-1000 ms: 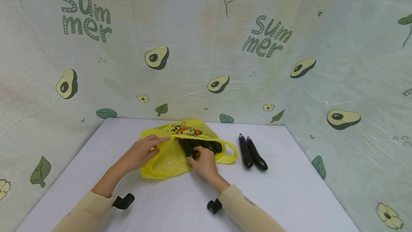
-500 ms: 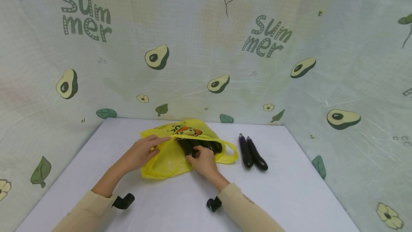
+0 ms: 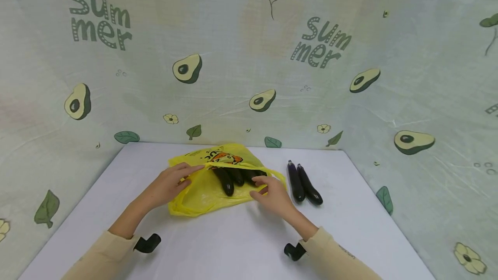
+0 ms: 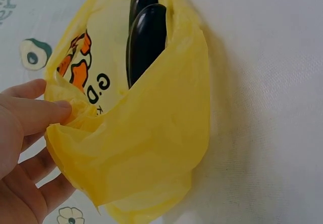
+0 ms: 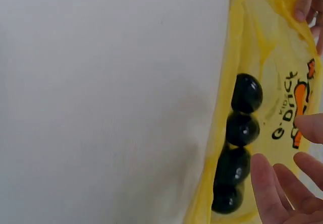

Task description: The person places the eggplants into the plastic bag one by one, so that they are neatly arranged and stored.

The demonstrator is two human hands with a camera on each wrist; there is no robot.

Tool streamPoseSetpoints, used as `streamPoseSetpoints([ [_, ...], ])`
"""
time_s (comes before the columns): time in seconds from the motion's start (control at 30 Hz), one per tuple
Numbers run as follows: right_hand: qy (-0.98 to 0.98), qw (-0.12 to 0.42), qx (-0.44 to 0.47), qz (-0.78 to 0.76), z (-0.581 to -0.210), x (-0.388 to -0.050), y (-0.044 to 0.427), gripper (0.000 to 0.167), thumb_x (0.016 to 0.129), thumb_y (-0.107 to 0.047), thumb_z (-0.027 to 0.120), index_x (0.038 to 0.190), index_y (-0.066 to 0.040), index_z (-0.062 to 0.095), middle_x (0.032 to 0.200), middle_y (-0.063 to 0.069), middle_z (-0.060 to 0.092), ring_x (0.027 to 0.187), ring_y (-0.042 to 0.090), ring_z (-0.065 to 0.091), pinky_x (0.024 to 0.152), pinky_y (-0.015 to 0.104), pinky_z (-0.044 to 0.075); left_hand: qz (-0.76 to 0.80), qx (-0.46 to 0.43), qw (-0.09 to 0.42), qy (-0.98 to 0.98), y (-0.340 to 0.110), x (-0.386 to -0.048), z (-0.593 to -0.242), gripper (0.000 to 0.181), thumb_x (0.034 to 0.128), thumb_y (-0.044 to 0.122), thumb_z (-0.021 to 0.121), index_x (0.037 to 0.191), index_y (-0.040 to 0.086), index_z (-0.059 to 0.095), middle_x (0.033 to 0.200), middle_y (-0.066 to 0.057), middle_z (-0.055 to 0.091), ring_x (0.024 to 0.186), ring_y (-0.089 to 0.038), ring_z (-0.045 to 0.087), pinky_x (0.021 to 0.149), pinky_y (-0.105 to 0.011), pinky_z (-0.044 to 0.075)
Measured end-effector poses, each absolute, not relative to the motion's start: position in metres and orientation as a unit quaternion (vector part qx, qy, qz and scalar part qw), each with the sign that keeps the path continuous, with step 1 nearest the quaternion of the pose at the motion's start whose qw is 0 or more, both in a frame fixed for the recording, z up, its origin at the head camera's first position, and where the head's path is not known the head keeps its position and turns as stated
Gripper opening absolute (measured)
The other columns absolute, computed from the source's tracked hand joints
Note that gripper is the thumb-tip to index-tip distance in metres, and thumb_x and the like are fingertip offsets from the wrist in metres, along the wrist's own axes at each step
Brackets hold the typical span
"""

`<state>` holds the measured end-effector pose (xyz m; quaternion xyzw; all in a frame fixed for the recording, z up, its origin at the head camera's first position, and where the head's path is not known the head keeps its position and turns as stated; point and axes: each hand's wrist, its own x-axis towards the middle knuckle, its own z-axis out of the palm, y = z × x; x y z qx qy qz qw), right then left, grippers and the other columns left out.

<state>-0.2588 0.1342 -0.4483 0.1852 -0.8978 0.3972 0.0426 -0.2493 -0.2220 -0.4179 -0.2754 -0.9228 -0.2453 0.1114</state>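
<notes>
A yellow plastic bag [image 3: 202,195] lies with its opening toward the person, and several dark eggplants [image 3: 224,181] show inside. My left hand [image 3: 165,187] pinches the bag's rim at the left; in the left wrist view, the thumb and a finger [image 4: 45,114] grip the crumpled plastic. Over the right part of the opening is my right hand [image 3: 275,195], fingers spread beside the eggplants. The right wrist view shows that hand [image 5: 290,183] holding nothing, next to a row of rounded eggplant ends [image 5: 243,129].
Two more eggplants [image 3: 296,182] lie side by side on the white table [image 3: 218,245], right of the bag. Behind and beside the table hangs a pale cloth [image 3: 233,33] printed with avocados, leaves and lettering.
My right hand has let go of the leftmost eggplant and moved right. That eggplant's near end is now uncovered. My left hand keeps its grip on the rim.
</notes>
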Motion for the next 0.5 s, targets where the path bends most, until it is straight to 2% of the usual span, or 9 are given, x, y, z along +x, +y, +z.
streamPoseSetpoints([
  [0.17, -0.910, 0.090, 0.168, 0.368, -0.433, -0.252, 0.171, 0.041, 0.091, -0.014, 0.085, 0.131, -0.009, 0.074, 0.119, 0.011, 0.074, 0.090, 0.020, 0.073, 0.074, 0.027, 0.060, -0.246, -0.276, 0.112, -0.922, -0.223, -0.249, -0.418, 0.063, 0.0944, -0.006, 0.075, 0.151, 0.016, 0.061, 0.115, -0.004, 0.068, 0.082, -0.011, 0.053, 0.072, -0.027, 0.053],
  [0.5, -0.934, 0.160, 0.145, 0.284, -0.432, -0.255, 0.247, 0.041, 0.091, -0.009, 0.084, 0.130, -0.004, 0.073, 0.119, 0.015, 0.073, 0.100, 0.031, 0.070, 0.080, 0.043, 0.060, -0.242, -0.269, 0.110, -0.926, -0.225, -0.249, -0.419, 0.063, 0.0949, -0.005, 0.075, 0.151, 0.019, 0.062, 0.113, -0.002, 0.067, 0.083, -0.012, 0.054, 0.073, -0.027, 0.053],
])
